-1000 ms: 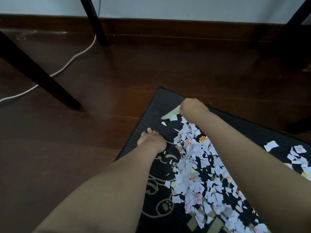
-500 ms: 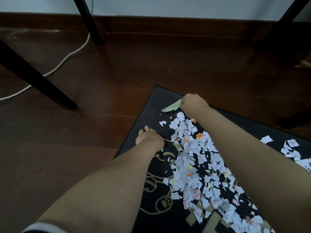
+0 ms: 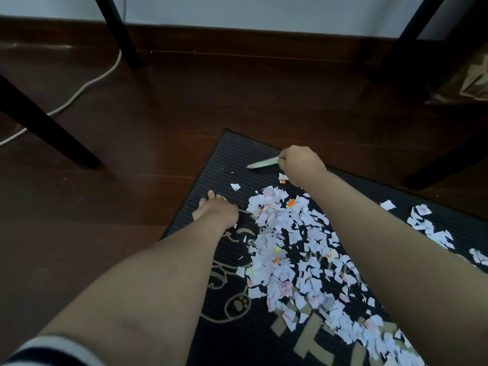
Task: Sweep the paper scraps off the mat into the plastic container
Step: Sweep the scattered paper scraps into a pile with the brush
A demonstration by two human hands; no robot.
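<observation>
**Paper bits heaped on the black mat**

Far to the left, a white cord [image 3: 87, 85] lies on the dark wood floor [image 3: 132, 180]. It runs behind a black furniture leg [image 3: 45, 128]. Low down on the left, a striped sleeve [image 3: 52, 350] covers the top of the left arm.

A black mat [image 3: 219, 165] lies on the floor, with its far corner pointing toward the wall [image 3: 264, 11]. The left hand [image 3: 216, 210] rests on the mat's left edge. Most of its fingers are hidden behind the back of the hand. I cannot tell if they grab the edge or only push down on it.

Beside the left arm, a tan cartoon drawing [image 3: 237, 302] with a paw print shows on the mat. Just right of it, the paper scraps [image 3: 285, 247] lie in one big heap down the middle of the mat. Most are white, and a few are orange, yellow or pink. One small scrap [image 3: 235, 186] lies alone, nearer the far corner.

The right hand [image 3: 301, 162] is by the mat's far edge, just past the top of the heap. Its fingers are curled tight around a green strip [image 3: 264, 163], which sticks out to the left, low over the mat.

Past the right arm, a smaller bunch of scraps [image 3: 427, 223] lies near the mat's right side, apart from the big heap. More black legs [image 3: 446, 159] stand on the floor there. A brown paper bag [image 3: 472, 83] sits at the far right.
</observation>
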